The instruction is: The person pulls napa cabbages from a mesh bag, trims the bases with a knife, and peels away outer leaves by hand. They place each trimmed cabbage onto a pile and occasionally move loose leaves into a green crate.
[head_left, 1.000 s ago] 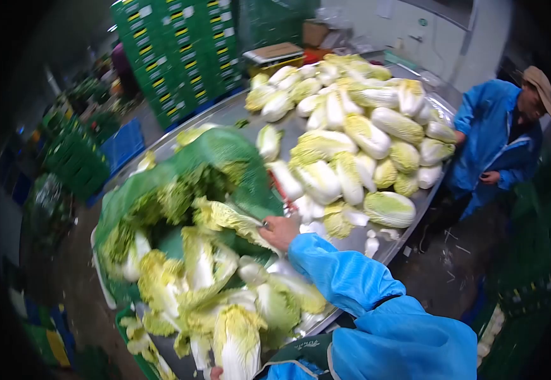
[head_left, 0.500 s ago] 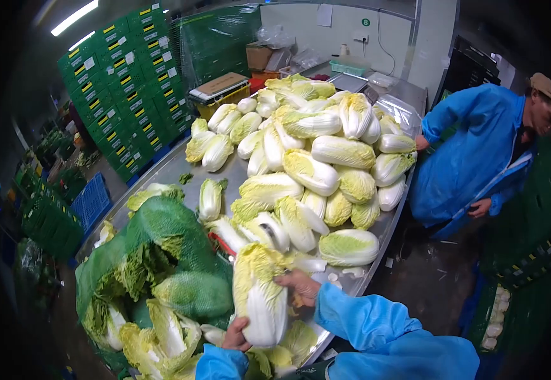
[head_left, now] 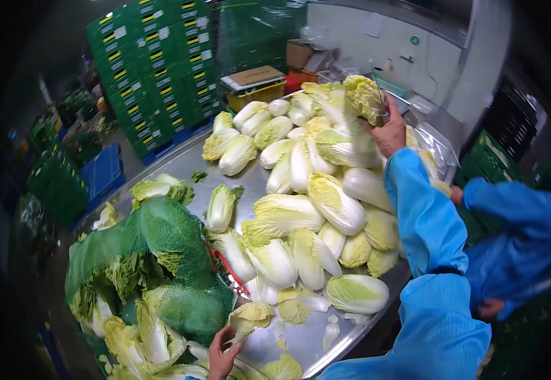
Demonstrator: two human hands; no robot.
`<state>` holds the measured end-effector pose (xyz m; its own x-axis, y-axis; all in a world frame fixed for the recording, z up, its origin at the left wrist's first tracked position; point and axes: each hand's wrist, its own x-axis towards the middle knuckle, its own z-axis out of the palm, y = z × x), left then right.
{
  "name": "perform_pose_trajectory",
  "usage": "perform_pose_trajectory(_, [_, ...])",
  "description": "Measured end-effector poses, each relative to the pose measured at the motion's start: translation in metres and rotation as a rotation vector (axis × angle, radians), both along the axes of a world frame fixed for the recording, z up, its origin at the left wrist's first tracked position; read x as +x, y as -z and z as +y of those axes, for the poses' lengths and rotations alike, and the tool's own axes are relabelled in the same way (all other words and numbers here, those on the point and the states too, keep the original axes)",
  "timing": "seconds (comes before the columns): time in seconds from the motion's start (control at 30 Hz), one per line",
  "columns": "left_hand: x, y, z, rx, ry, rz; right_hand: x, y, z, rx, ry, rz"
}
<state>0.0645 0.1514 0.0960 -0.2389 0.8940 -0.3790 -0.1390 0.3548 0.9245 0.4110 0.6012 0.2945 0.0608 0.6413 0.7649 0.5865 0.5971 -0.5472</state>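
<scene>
My right hand [head_left: 391,132] reaches over the far part of the heap and is closed on the leafy end of a napa cabbage [head_left: 365,100]; the cabbage's white part is blurred. My left hand [head_left: 222,356] is low at the near side, its curled fingers on the pale stem of a loose cabbage leaf [head_left: 250,315]. Beside that leaf lies something with a red handle [head_left: 223,263], partly hidden by the net. Many napa cabbages [head_left: 288,212] are piled on the metal table [head_left: 250,182]. A green mesh bag [head_left: 171,234] with leaves in and around it lies at the left.
Trimmed leaves [head_left: 155,339] lie at the near left. A co-worker in a blue smock [head_left: 516,237] bends at the table's right side, one hand by its edge. Stacked green crates [head_left: 155,69] rise at the back left, near a yellow bin [head_left: 256,95].
My right hand has swung from the near side to the far heap with the cabbage. My left hand has left that cabbage and is at a loose leaf. The co-worker has bent down.
</scene>
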Motion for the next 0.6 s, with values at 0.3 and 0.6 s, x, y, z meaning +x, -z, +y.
perform_pose_trajectory(0.3, [-0.007, 0.05, -0.048, 0.134, -0.144, 0.912, 0.031, 0.09, 0.132, -0.338, 0.262, -0.715])
perform_pose_trajectory(0.6, [-0.011, 0.072, -0.06, -0.157, 0.046, 1.249, -0.073, 0.128, 0.063, -0.582, -0.382, -0.335])
